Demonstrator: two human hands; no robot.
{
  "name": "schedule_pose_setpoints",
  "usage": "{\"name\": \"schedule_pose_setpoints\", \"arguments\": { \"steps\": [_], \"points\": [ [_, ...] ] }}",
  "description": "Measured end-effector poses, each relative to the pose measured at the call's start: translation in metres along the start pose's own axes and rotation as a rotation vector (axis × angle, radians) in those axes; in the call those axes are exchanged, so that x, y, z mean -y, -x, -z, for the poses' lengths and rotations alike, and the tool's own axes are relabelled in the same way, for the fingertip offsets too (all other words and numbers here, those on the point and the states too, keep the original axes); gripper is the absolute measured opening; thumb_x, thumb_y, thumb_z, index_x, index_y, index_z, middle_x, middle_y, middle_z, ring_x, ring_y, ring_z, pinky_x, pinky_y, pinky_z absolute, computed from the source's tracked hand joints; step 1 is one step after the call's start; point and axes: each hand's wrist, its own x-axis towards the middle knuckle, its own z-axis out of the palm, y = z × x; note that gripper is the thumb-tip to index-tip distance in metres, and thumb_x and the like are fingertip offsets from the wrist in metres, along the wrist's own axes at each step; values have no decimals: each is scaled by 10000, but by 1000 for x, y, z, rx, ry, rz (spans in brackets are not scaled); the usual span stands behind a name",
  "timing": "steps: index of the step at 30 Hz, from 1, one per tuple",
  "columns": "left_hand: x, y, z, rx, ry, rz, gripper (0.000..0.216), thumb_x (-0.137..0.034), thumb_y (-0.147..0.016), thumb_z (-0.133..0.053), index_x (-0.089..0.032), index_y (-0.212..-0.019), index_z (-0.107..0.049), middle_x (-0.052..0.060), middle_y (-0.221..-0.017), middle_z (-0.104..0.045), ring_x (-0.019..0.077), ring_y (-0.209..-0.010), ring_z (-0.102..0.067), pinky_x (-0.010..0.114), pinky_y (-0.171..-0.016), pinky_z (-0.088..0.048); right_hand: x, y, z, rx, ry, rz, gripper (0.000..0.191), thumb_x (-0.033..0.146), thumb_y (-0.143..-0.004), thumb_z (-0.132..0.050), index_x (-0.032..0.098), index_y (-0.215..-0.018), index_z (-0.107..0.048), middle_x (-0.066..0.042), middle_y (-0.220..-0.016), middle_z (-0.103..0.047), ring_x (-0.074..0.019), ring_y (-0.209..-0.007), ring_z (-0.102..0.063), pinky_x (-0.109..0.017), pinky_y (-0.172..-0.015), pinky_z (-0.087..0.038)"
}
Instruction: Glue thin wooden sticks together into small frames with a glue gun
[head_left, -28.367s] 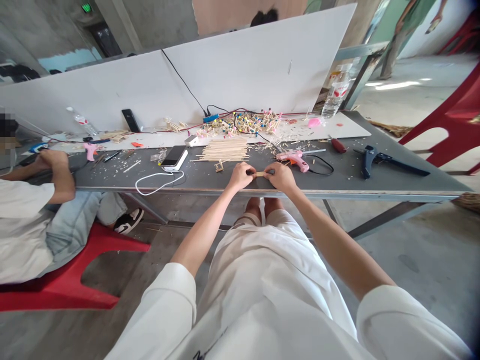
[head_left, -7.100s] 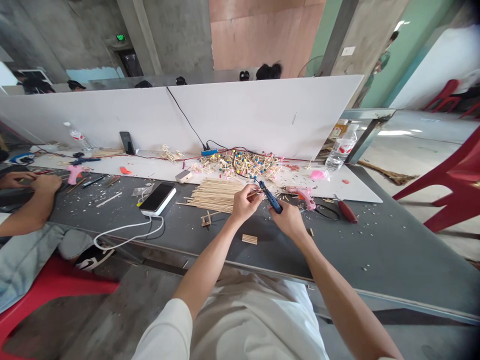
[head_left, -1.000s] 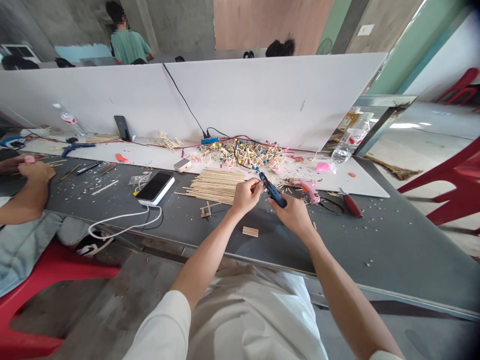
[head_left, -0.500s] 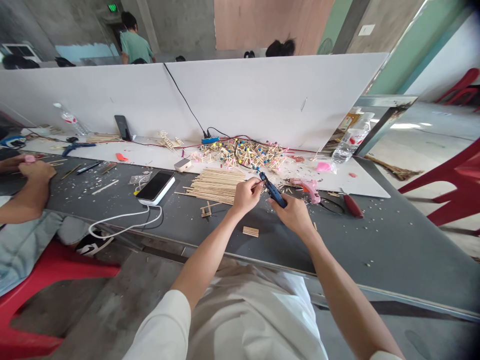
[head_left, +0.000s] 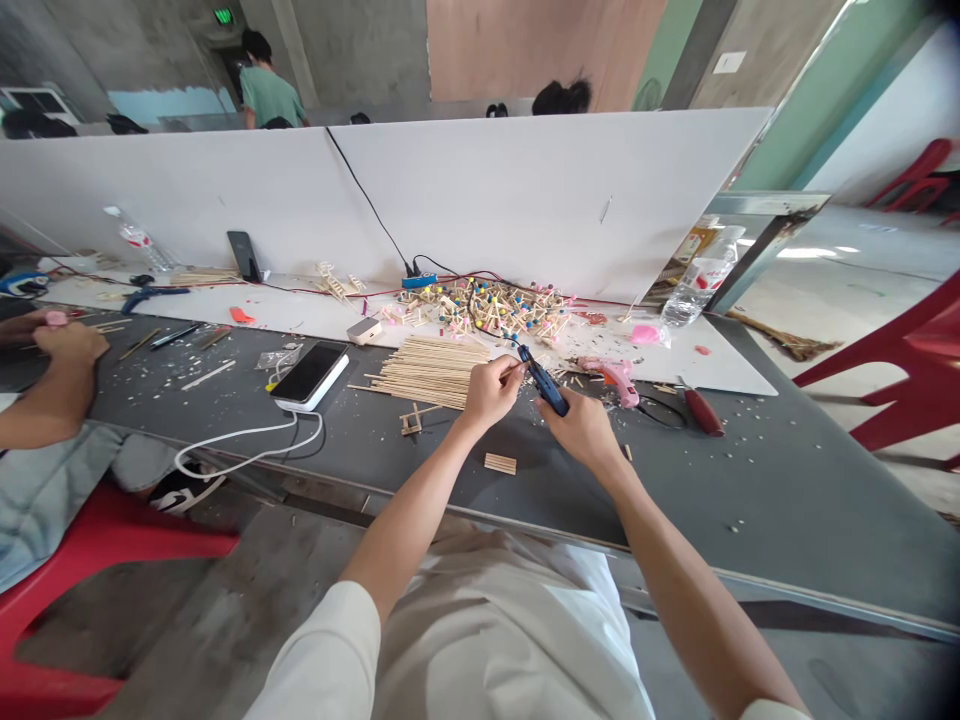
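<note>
My left hand (head_left: 489,392) is closed in a pinch on a thin wooden stick (head_left: 513,372), held just above the grey table (head_left: 750,490). My right hand (head_left: 581,430) grips a dark blue glue gun (head_left: 541,380) whose nozzle points up and left, touching the tip of the stick. A small glued piece of short sticks (head_left: 500,463) lies on the table below both hands. A bundle of long wooden sticks (head_left: 431,370) lies just left of my left hand.
A pile of stick figures with coloured beads (head_left: 495,305) sits by the white divider board (head_left: 525,200). A pink glue gun (head_left: 611,378), red-handled tool (head_left: 705,412), phone on a power bank (head_left: 309,375) and water bottle (head_left: 694,285) lie around. A co-worker's arm (head_left: 52,380) rests far left.
Over the last second my hands have barely moved; the glue gun stays at the stick's tip. A person in a green shirt behind the divider has walked on.
</note>
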Motion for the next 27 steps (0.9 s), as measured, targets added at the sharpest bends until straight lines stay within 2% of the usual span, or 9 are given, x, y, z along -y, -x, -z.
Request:
{"name": "schedule_pose_setpoints", "arguments": {
  "steps": [11, 27],
  "points": [
    [0, -1, 2, 12, 3, -4, 506, -601, -981, -506, -163, -748, -601, -29, -551, -434, 110, -522, -365, 272, -552, -250, 0, -5, -2, 47, 34, -8, 273, 434, -910, -564, 206, -792, -656, -66, -683, -653, -217, -663, -596, -288, -623, -321],
    [9, -3, 0, -10, 9, 18, 509, -608, -972, -526, -169, -721, -590, -33, -532, -408, 112, -506, -364, 279, -548, -229, -1, -15, -8, 83, 48, -18, 275, 420, -898, -564, 202, -765, -665, -102, -688, -676, -266, -722, -653, -306, -637, -314]
  ]
}}
